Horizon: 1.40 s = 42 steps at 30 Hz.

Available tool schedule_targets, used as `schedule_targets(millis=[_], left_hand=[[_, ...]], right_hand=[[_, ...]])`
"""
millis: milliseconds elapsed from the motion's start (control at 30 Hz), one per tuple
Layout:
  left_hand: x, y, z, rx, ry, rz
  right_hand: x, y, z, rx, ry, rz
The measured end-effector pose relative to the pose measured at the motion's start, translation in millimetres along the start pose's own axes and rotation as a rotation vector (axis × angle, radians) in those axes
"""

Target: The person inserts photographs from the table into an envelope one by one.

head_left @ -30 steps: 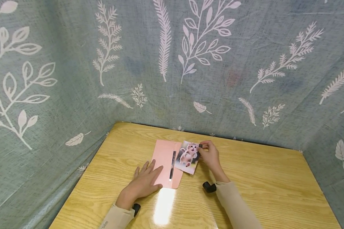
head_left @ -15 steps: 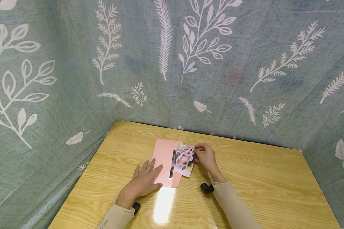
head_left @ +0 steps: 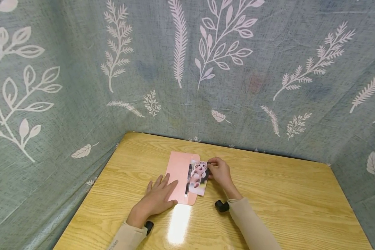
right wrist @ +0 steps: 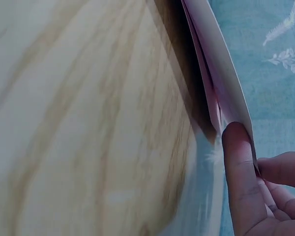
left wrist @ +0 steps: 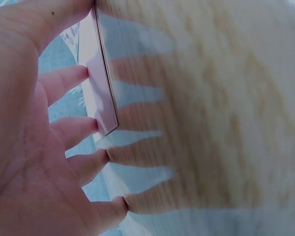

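A pink envelope (head_left: 178, 163) lies on the table with its flap (head_left: 192, 200) folded out to the right. Along its mouth shows a narrow dark strip (head_left: 187, 184), perhaps the edge of another card. My left hand (head_left: 157, 198) rests with spread fingers on the envelope's left part; in the left wrist view some fingertips touch the pink edge (left wrist: 102, 93) and others the tabletop. My right hand (head_left: 220, 173) pinches a kitten picture card (head_left: 199, 177) by its right edge, between thumb and finger in the right wrist view. The card lies over the flap, its left edge at the mouth.
The wooden table (head_left: 284, 194) stretches to both sides, with a glare patch (head_left: 177, 225) in front of the envelope. A grey-green leaf-patterned cloth (head_left: 225, 69) hangs behind and at the sides. A black camera mount (head_left: 222, 206) sits at the right wrist.
My right hand has moved left with the kitten card, bringing the card's left edge to the envelope's mouth and straightening its tilt. The left hand and envelope have stayed in place.
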<state>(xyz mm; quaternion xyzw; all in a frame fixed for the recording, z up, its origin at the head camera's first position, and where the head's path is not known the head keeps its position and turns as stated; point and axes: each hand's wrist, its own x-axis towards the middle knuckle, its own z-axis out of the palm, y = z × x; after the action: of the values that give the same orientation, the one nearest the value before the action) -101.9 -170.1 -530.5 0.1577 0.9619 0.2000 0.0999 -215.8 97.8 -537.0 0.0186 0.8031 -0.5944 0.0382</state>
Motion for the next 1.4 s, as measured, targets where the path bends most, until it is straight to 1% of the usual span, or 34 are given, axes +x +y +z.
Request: schedule_targets(millis=[133,367,567,667,933,1100,1200,1400], left_hand=[[-0.5,0.3,0.0,-0.002,-0.001,-0.001],[-0.2,0.4,0.4,-0.030,0.018,0.007],[-0.3,0.4,0.1,-0.021,0.022,0.008],[-0.4,0.7,-0.3,-0.014,0.018,0.006],[-0.3,1.6,-1.7,-0.026,0.007,0.006],[0.3,2.3,-1.3,-0.022,0.005,0.009],[-0.1,2.6,-1.1,-0.019,0.004,0.010],[-1.7,3.4,-3.5,-0.026,0.005,0.005]], right_hand=[[-0.3,-1.6,4.4,0.003,-0.012,-0.007],[-2.7,-6.4,11.1,-0.001,-0.042,-0.024],[-0.2,-7.1,17.6,-0.016,-0.072,-0.032],[-0.1,-7.8,20.9,-0.033,-0.082,-0.042],[0.1,-9.5,29.7,-0.036,-0.100,-0.038],[-1.0,-9.0,30.8,-0.048,-0.102,-0.034],[-3.6,-8.2,28.4,-0.025,-0.112,-0.008],[-8.8,-7.2,21.0,0.086,-0.142,0.056]])
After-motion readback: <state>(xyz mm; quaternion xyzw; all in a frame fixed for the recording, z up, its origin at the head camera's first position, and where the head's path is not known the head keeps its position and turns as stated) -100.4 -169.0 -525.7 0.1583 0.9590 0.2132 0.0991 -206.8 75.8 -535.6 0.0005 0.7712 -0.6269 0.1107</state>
